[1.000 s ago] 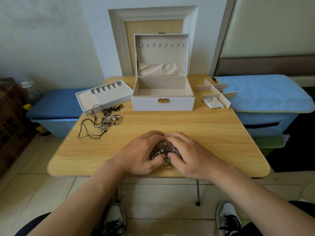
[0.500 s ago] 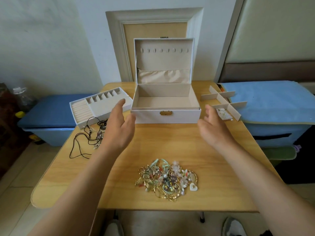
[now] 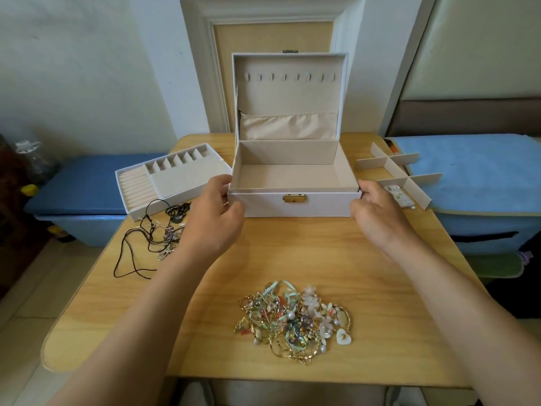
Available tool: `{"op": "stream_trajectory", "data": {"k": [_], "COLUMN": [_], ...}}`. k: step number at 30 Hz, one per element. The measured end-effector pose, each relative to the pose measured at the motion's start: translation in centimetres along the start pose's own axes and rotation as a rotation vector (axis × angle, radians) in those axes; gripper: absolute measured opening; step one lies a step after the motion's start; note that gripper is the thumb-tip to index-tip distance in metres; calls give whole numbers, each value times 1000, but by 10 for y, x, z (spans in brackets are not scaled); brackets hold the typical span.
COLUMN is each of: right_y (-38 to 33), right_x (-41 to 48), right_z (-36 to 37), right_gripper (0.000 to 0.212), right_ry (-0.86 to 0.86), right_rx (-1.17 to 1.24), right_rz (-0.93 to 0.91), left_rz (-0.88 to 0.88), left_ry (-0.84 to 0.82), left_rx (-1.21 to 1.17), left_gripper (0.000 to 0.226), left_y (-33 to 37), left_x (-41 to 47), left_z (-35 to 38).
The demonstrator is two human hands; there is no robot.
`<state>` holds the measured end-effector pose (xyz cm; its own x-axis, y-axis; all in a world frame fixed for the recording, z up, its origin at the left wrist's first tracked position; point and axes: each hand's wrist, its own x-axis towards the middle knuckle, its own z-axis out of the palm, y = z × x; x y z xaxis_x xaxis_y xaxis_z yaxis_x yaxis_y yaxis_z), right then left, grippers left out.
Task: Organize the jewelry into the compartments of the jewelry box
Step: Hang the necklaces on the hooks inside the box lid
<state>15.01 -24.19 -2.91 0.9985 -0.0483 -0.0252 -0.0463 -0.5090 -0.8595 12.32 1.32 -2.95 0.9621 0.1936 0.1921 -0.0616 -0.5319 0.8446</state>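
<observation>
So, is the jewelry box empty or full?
Empty. The jewelry box stands open, its visible beige floor bare; the jewelry pile lies outside, on the table.

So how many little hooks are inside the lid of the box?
8. The hooks sit in one row across the upper part of the open lid of the jewelry box, spaced from its left side to its right. None looks hidden.

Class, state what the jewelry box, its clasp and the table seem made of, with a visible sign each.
Jewelry box: likely white faux leather, faintly textured matte shell; beige fabric lining, soft-looking. Clasp: gold-toned metal, it glints. Table: wood or wood-look laminate, streaky grain, smooth sheen.
</observation>
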Motion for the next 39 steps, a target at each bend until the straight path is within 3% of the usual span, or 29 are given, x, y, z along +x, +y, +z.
{"op": "stream_trajectory", "data": {"k": [3,9,16,39], "right_y": [0,7,8,7], "right_x": [-8,-32,-65,-91], "right_z": [-1,-2,-6,-9], "right_gripper": [15,16,14,18], "right_ry": [80,232,232,229], "right_rx": [-33,-104,-109,-148], "right_rz": [-29,-17,2,10], "left_rz": [24,155,219,180], "left_ry": [40,162,161,178], "left_rx": [108,287,355,391], "left_gripper": [43,21,17,23], "left_y": [1,-1,-8,-3], "left_x": [-10,-32,-56,-79], "left_z": [-5,-18,-27,-26]}}
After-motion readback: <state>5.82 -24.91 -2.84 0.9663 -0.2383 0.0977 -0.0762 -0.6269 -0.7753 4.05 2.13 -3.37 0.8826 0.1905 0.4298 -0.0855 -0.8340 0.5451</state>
